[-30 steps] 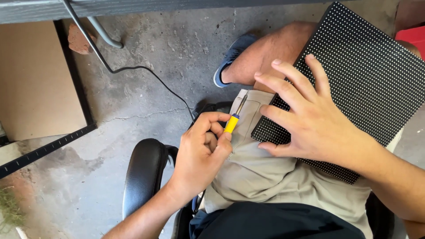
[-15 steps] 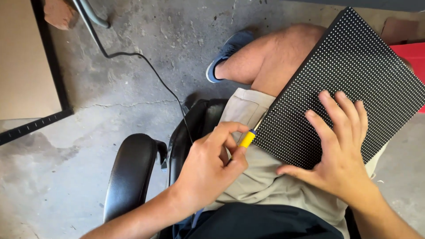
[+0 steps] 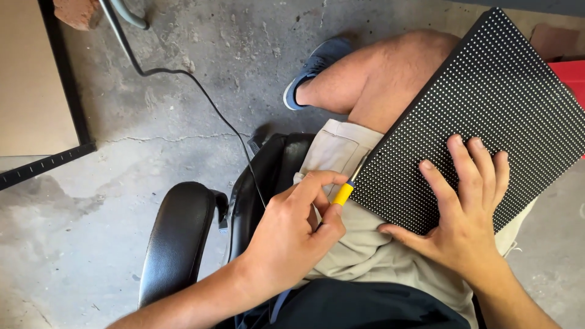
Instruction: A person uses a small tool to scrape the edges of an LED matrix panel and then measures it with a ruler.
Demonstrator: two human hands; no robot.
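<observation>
A black square panel (image 3: 487,103) covered in rows of small white dots lies across my lap, tilted. My right hand (image 3: 466,210) rests flat on its near corner with fingers spread. My left hand (image 3: 292,234) grips a small screwdriver (image 3: 346,189) with a yellow collar. Its thin shaft points up along the panel's left edge, close to my beige shorts (image 3: 341,152).
I sit on a black chair with a padded armrest (image 3: 177,237) at my left. A black cable (image 3: 183,79) runs across the concrete floor. A cardboard sheet with a black frame (image 3: 42,91) lies at the left. A red object (image 3: 570,73) shows beyond the panel.
The view has shifted. My right hand slid down the panel toward its near corner. My left hand kept the screwdriver at the panel's left edge.
</observation>
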